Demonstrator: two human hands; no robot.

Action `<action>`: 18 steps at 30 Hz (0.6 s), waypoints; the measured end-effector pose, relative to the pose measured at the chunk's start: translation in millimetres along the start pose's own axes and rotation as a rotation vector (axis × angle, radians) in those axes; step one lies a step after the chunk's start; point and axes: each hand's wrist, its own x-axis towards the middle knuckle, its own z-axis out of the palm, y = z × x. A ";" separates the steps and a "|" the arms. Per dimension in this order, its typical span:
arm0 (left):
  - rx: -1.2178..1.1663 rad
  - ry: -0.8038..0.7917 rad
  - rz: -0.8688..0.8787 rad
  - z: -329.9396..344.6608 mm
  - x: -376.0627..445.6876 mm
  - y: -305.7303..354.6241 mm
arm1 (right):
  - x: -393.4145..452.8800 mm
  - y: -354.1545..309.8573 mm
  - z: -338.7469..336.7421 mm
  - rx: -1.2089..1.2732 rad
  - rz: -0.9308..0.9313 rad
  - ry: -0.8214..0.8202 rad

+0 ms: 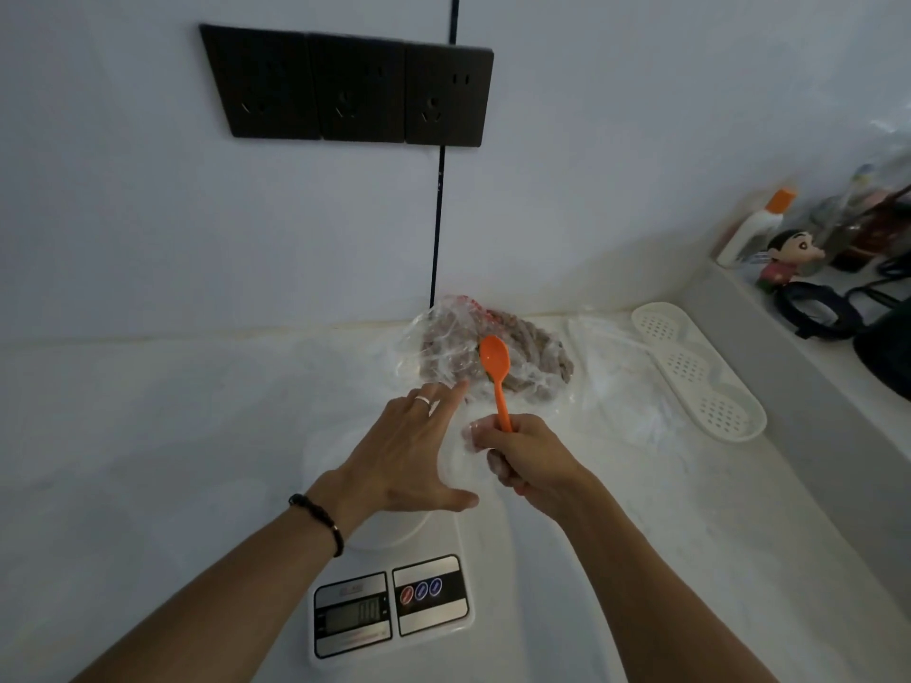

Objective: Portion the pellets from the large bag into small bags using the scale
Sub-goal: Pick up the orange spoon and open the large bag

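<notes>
Gripping the orange spoon [495, 374] by the end of its handle, my right hand [530, 463] is curled tight around it just above the scale [394, 601]. The spoon's long axis runs away from me toward the wall, tilted a little to the left, with the bowl at the far end, hollow side facing up, lying over the large bag [485, 350]. That same fist also seems to clutch some thin clear plastic, probably a small bag [471, 438], though its shape is too faint against the white counter [148, 436] to make out.

My left hand [411, 456] is spread flat with straight fingers, holding nothing, hovering over the scale's round platform and hiding most of it. Its fingertips reach toward the near edge of the large bag; whether they touch it I cannot tell.

The large bag of brownish pellets lies crumpled at the back of the counter against the wall. Clear plastic sheets [621, 367] lie just to its right, hard to separate from the glare, and beside them a white perforated tray [700, 372]. The scale's display is too dim to read.
</notes>
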 end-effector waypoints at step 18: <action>-0.125 0.139 -0.042 -6.6 10.1 -1.7 | 11.8 -5.6 -8.4 -0.123 0.005 0.112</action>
